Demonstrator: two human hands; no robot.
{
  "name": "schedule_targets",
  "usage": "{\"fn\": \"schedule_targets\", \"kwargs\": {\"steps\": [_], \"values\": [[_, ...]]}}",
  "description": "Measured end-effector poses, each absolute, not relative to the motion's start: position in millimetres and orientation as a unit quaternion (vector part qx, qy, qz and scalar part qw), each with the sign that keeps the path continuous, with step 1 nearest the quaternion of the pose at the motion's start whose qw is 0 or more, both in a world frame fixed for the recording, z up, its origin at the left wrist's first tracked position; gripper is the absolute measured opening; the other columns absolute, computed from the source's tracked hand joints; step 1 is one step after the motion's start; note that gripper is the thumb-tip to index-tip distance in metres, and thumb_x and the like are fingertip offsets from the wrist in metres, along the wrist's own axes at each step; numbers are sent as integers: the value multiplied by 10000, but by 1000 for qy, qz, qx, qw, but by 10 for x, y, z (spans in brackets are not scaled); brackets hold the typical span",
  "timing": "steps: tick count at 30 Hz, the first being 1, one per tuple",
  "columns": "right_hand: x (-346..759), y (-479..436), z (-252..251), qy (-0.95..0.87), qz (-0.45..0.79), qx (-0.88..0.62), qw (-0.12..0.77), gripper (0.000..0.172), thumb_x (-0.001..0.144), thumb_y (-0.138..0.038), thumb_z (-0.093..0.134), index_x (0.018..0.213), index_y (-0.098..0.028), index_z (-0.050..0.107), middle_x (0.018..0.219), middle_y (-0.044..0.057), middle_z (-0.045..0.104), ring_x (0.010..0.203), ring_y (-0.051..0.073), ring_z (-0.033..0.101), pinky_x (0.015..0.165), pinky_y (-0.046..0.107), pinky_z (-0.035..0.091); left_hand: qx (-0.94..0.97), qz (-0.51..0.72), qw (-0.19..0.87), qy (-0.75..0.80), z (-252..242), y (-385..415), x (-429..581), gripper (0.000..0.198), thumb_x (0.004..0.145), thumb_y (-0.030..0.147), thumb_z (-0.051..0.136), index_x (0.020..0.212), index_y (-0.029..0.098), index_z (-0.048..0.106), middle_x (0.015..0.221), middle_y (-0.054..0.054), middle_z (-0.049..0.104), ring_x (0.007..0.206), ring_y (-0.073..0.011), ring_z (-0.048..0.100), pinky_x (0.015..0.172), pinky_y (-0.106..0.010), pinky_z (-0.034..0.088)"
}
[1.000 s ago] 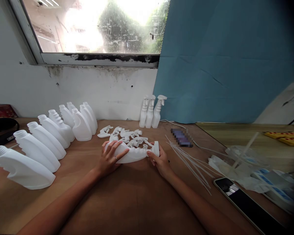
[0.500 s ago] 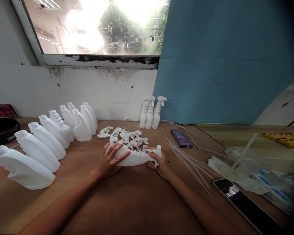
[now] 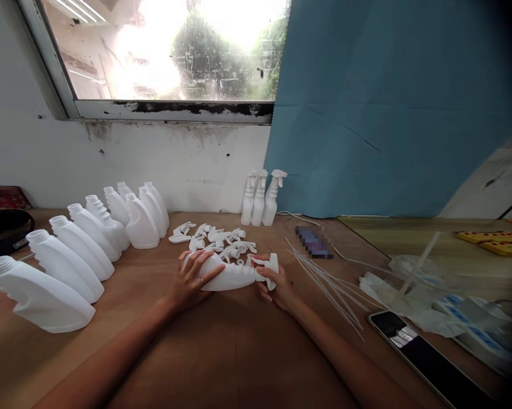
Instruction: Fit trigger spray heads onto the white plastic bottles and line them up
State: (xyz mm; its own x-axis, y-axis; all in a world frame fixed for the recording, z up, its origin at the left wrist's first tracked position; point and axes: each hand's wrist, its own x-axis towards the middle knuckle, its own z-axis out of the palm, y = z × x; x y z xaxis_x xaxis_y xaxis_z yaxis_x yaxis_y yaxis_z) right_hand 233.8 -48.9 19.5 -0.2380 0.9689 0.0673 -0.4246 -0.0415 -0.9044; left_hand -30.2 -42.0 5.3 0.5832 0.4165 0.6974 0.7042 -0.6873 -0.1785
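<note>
A white plastic spray bottle (image 3: 233, 277) lies on its side just above the table, its base to the left and its neck to the right. My left hand (image 3: 195, 278) is wrapped over the base end, with a ring on one finger. At the neck, my right hand (image 3: 277, 287) grips the white trigger sprayer (image 3: 273, 271), which sits at the bottle's mouth. How far the sprayer is screwed on cannot be made out. Right behind the bottle lies a pile of loose white trigger sprayers (image 3: 217, 234).
Several open white bottles (image 3: 64, 287) stand in rows at the left. Three spray bottles with sprayers (image 3: 271, 199) stand against the wall. To the right are thin white tubes (image 3: 324, 284), a blurred-out phone (image 3: 313, 241), a black phone (image 3: 422, 352), a power strip (image 3: 469, 324) and crumpled plastic.
The view has shifted slightly. Both hands keep their hold on the bottle and its sprayer, with only a slight shift of the right fingers.
</note>
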Motion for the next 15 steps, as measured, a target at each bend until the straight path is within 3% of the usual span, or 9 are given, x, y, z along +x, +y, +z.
{"fn": "schedule_targets", "kwargs": {"steps": [2,4,9,12,15], "values": [[2348,-489,192,-458,658,-319,506,312,706,-294,662,981,-167,586,445,-75,473,280,68,335,229,170,259,-860,-322,228,-324,35,-416,-300,576,803,288,606,1354,338,444,1392,-124,418,1258,-332,382,1034,-559,222],[2348,-490,189,-455,662,-319,502,303,700,-295,662,961,-157,596,403,-87,420,277,67,319,235,167,247,-864,-317,224,-322,43,-416,-294,576,808,300,609,1357,343,439,1394,-124,412,1260,-334,376,1036,-559,215],[2343,-472,206,-415,645,-309,562,450,646,-240,720,1075,-186,595,766,-2,589,382,42,403,276,157,233,-879,-297,149,-342,264,-467,-277,697,782,499,611,1400,272,383,1412,-149,380,1272,-358,347,1041,-558,203],[2396,-462,255,-436,635,-294,566,480,636,-235,731,1096,-177,606,830,16,585,394,32,392,295,169,224,-876,-300,69,-372,443,-507,-324,684,842,432,544,1442,227,288,1359,-143,459,1227,-318,421,1022,-494,283],[2472,-459,340,-463,630,-275,560,474,683,-320,707,1130,-202,601,896,46,605,436,62,427,328,200,288,-863,-314,-49,-394,517,-484,-412,542,865,387,522,1370,233,401,1241,-98,571,1107,-259,532,946,-381,398]]}}
